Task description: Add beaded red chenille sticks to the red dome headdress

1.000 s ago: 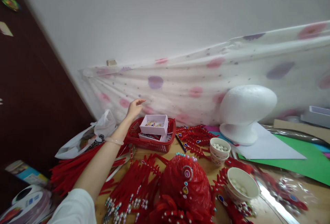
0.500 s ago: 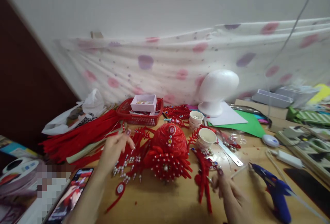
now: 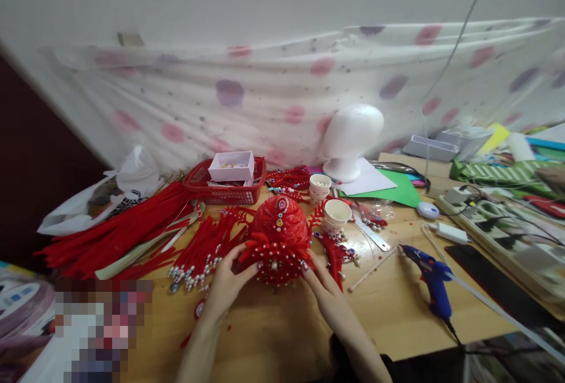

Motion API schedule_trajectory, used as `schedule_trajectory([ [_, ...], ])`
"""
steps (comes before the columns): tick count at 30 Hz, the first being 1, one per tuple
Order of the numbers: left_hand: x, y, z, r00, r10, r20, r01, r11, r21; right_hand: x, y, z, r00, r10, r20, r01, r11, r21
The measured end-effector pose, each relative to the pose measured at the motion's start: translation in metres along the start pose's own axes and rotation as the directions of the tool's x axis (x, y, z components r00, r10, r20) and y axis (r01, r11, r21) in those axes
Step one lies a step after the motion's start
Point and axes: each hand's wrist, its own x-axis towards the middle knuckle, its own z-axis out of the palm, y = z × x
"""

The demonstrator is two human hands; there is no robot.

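Head view: both hands reach forward with palms facing each other; left hand (image 3: pixel 228 280) and right hand (image 3: pixel 321 283) hold loosely the red beaded headpiece (image 3: pixel 279 242) (fingertips on its lower rim) on the wooden table (image 3: pixel 388 318).

A pixelated patch (image 3: pixel 103 324) covers the lower left of the frame, hiding whatever lies there. Both forearms run off the bottom edge. The near underside of the red beaded headpiece (image 3: pixel 279 239) is hidden behind the fingers of the left hand (image 3: pixel 227 283) and right hand (image 3: pixel 324 289). At the far right edge, the clutter on the desk (image 3: pixel 388 312) is blurred. The contents of the pink box (image 3: pixel 232 165) are too small to identify.
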Motion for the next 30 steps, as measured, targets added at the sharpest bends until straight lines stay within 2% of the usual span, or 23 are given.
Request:
schedule_trajectory([
  [3, -0.001, -0.002, -0.004, 0.998, 0.061, 0.012, -0.062, 0.994, 0.089, -0.009, -0.004, -0.001, 0.998, 0.046, 0.046, -0.046, 0.999, -0.011],
  [6, -0.009, -0.004, -0.011, 0.993, 0.116, 0.007, -0.115, 0.981, 0.155, -0.013, -0.012, -0.012, 0.996, 0.012, 0.086, -0.006, 0.998, -0.061],
  [8, -0.017, -0.006, -0.018, 0.995, 0.102, -0.002, -0.100, 0.982, 0.160, -0.012, -0.019, -0.022, 0.988, -0.014, 0.152, 0.028, 0.995, -0.092],
  [10, -0.025, -0.008, -0.025, 0.998, 0.066, -0.014, -0.063, 0.986, 0.154, -0.006, -0.023, -0.032, 0.985, 0.003, 0.170, 0.012, 0.996, -0.083],
  [15, -0.037, -0.013, -0.035, 0.997, 0.033, -0.065, -0.022, 0.987, 0.159, 0.019, -0.020, -0.047, 0.992, 0.127, -0.018, -0.125, 0.988, 0.089],
  [18, -0.036, -0.014, -0.037, 0.997, 0.029, -0.067, -0.016, 0.982, 0.187, 0.033, -0.014, -0.043, 0.980, 0.189, -0.055, -0.170, 0.955, 0.241],
  [20, -0.036, -0.014, -0.040, 1.000, -0.012, -0.029, 0.017, 0.979, 0.202, 0.039, -0.012, -0.036, 0.976, 0.211, -0.056, -0.184, 0.933, 0.308],
  [24, -0.040, -0.015, -0.046, 0.994, -0.101, 0.049, 0.091, 0.981, 0.171, 0.041, -0.011, -0.020, 0.972, 0.221, -0.085, -0.179, 0.921, 0.347],
  [28, -0.049, -0.013, -0.048, 0.990, -0.140, 0.011, 0.138, 0.984, 0.111, 0.030, -0.012, -0.013, 0.964, 0.217, -0.151, -0.154, 0.925, 0.348],
  [30, -0.050, -0.012, -0.049, 0.983, -0.183, 0.025, 0.180, 0.980, 0.082, 0.025, -0.012, -0.013, 0.960, 0.209, -0.187, -0.143, 0.939, 0.314],
])
